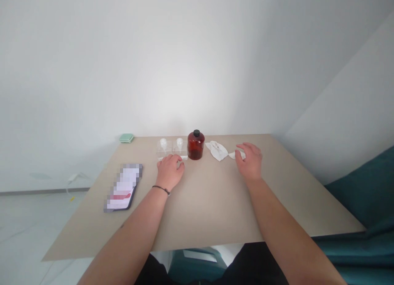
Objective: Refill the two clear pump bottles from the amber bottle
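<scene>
My left hand (170, 170) is just in front of a clear plastic holder (172, 147) with two white pieces standing in it. Its fingers curve downward, thumb apart, and I see nothing held; whether the fingertips touch the holder's front edge I cannot tell. Right of the holder, a dark red-brown bottle (195, 146) with a black cap stands upright. A crumpled white tissue (217, 150) lies beside the bottle. Over a smaller white piece (233, 155), partly hidden by the fingers, hovers or rests my right hand (250, 159), its thumb and fingers spread apart.
A phone (124, 187) with a lit, blurred screen lies on the left of the beige table (209, 211). A small green case (126, 138) sits at the back left corner. The wall borders the far edge; a teal seat (366, 190) is at the right.
</scene>
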Available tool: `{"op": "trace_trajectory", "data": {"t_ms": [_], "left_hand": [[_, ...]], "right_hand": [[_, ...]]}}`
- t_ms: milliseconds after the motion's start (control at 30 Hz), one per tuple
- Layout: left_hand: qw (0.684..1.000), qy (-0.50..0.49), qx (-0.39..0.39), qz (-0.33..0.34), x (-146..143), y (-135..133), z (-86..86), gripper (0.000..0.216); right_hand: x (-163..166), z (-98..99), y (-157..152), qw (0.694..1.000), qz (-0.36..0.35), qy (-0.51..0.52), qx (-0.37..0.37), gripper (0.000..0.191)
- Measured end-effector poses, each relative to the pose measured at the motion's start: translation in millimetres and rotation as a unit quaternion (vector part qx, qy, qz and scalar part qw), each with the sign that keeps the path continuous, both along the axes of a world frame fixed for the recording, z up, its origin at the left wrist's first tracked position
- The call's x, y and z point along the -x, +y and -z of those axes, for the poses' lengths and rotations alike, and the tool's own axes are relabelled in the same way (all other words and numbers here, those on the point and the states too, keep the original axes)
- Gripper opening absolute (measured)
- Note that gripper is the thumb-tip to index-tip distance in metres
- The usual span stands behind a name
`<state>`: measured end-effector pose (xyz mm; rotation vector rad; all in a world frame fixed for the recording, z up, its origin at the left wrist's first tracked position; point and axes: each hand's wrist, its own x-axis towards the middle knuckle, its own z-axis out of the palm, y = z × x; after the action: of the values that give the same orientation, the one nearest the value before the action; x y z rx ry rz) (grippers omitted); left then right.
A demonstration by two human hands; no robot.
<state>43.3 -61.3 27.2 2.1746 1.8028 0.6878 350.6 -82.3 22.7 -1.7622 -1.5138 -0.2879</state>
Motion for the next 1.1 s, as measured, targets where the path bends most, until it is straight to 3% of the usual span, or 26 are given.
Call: {"op": "trace_trajectory", "data": {"t_ms": [233,367,467,633,733,833,933,1100], "left_hand": [[0.995,-0.029,-0.055,0.076,-4.4,-27.9,-9.1,0.011],[0.982,-0.013,-0.092,0.168,-2.8,-60.9,-18.8,0.011],[0.974,-0.008,-0.118,0.191,13.4,-95.2,-18.7,0.011],[0.978,0.032,-0.164,0.125,75.7,-139.3,-1.0,0.013],[0.975,0.065,-0.207,0.037,120.1,-146.1,12.7,0.016],[0.974,0.061,-0.208,-0.062,151.5,-143.7,26.1,0.040],[0.975,0.058,-0.182,-0.117,162.6,-139.6,36.9,0.060],[0.979,0.110,-0.126,-0.114,156.5,-136.9,39.8,0.067]], "right_hand": [[49.6,6.7,-34.2,0.972,-0.120,-0.010,0.202,0.019],[64.8,11.7,-36.2,0.955,-0.149,-0.036,0.256,0.015],[66.5,10.9,-32.7,0.949,-0.146,-0.052,0.276,0.018],[66.9,8.1,-29.8,0.942,-0.139,-0.069,0.298,0.021],[68.1,6.6,-29.0,0.938,-0.137,-0.077,0.310,0.022],[69.5,5.1,-28.1,0.935,-0.131,-0.081,0.319,0.023],[70.7,3.9,-28.0,0.933,-0.129,-0.086,0.324,0.024],[70.7,3.8,-28.5,0.932,-0.124,-0.091,0.328,0.024]]}}
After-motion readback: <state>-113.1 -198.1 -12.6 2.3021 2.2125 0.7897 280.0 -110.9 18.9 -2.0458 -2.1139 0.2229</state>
